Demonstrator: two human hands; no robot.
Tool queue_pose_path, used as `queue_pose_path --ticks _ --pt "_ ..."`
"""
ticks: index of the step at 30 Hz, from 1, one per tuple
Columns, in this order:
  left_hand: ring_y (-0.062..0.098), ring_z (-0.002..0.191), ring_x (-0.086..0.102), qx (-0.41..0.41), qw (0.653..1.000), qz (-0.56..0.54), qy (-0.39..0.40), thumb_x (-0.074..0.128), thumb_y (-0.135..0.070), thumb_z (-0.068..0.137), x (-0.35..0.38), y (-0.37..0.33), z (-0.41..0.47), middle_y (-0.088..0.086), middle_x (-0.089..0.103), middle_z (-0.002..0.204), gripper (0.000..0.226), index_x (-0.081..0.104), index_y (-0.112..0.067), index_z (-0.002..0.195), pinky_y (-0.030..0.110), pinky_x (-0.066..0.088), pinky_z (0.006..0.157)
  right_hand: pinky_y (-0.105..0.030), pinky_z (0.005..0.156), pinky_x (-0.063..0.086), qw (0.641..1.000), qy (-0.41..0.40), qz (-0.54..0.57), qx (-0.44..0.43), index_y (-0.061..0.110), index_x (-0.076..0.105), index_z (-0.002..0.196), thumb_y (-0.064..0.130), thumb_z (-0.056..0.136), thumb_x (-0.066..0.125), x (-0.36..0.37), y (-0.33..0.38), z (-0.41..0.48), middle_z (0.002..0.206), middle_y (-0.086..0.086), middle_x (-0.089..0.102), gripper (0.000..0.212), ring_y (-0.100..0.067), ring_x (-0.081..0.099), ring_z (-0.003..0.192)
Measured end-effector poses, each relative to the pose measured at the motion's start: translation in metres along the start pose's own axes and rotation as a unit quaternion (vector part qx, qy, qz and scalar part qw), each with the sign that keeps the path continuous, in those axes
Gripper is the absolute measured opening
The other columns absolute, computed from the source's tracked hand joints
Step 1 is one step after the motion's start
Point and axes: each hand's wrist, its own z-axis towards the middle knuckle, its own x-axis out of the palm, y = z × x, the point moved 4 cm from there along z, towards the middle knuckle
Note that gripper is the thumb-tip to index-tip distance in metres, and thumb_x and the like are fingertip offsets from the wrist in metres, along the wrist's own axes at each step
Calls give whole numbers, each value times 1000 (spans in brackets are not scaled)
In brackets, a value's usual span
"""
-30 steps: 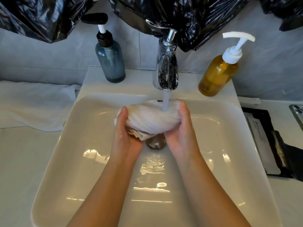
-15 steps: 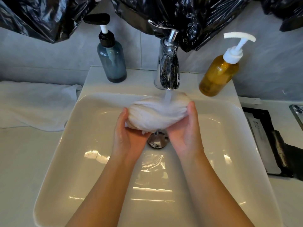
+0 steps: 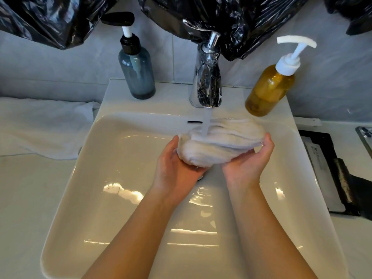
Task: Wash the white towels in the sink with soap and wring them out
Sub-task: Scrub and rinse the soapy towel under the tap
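Shifted right under the running tap (image 3: 207, 85), the wet towel (image 3: 219, 146) hangs over the sink (image 3: 120, 178), left hand (image 3: 177, 168) and right hand (image 3: 247, 164) curled round its ends — wringing, and the second towel (image 3: 46, 125), seemingly remain.

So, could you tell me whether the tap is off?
No, a stream of water runs from the tap onto the bunched white towel.
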Motion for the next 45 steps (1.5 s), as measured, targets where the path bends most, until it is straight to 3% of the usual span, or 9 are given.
queue_pose_path --ticks 6,11,15,22,28,32,35,40,45 --pt "30 96 63 25 995 -53 -81 42 -40 95 -9 -4 0 20 66 107 41 63 -9 110 35 44 79 -36 103 47 998 15 -51 34 11 64 123 38 98 39 6 -5 1 117 -12 68 45 -27 63 116" --pt "19 76 69 84 984 -98 -120 39 -31 96 -28 -20 1 3 68 78 34 64 -15 80 23 53 65 -36 99 46 991 57 -93 82 9 77 95 30 98 34 15 -25 -5 103 -11 72 47 -26 64 108" --pt "16 71 61 105 976 -117 -150 39 -26 91 -37 -26 0 -3 59 67 36 57 -20 61 23 47 63 -40 110 36 985 87 -107 99 8 57 131 29 101 38 18 -35 -9 125 -15 61 42 -29 54 121" --pt "25 87 69 32 974 -96 -202 49 -48 91 -36 -21 0 6 74 85 37 68 -19 78 40 50 89 -41 113 38 979 66 -147 125 1 48 142 39 104 35 15 -42 -11 131 -18 61 57 -31 51 133" --pt "26 92 71 13 979 -77 -186 52 -44 90 -34 -22 1 7 76 96 33 70 -17 92 39 56 81 -37 107 44 976 72 -177 109 2 51 140 44 94 44 18 -36 -12 127 -14 65 62 -26 58 124" --pt "13 62 67 34 984 -81 -152 46 -35 93 -33 -30 -2 0 66 65 43 67 -18 59 24 52 63 -42 114 37 981 44 -145 117 9 49 144 42 97 43 17 -39 -14 134 -15 62 59 -30 55 128" --pt "7 52 53 77 976 -78 -190 48 -40 96 -33 -32 -11 -5 53 57 51 59 -22 51 19 41 50 -39 95 50 989 -8 -96 109 17 63 125 52 102 34 18 -35 -22 110 -10 72 51 -27 66 106" --pt "17 74 65 92 953 -161 -240 49 -51 95 -18 -25 -20 -1 63 67 44 58 -21 64 29 49 73 -28 68 54 989 -53 -92 104 20 62 92 58 96 43 23 -35 -34 79 -1 68 43 -19 68 74" --pt "30 101 66 36 955 -175 -236 44 -49 95 5 -9 -19 12 73 101 42 69 -17 105 42 51 86 -38 91 48 991 -46 -73 105 13 69 96 59 94 46 23 -25 -29 91 -9 69 52 -24 66 88"
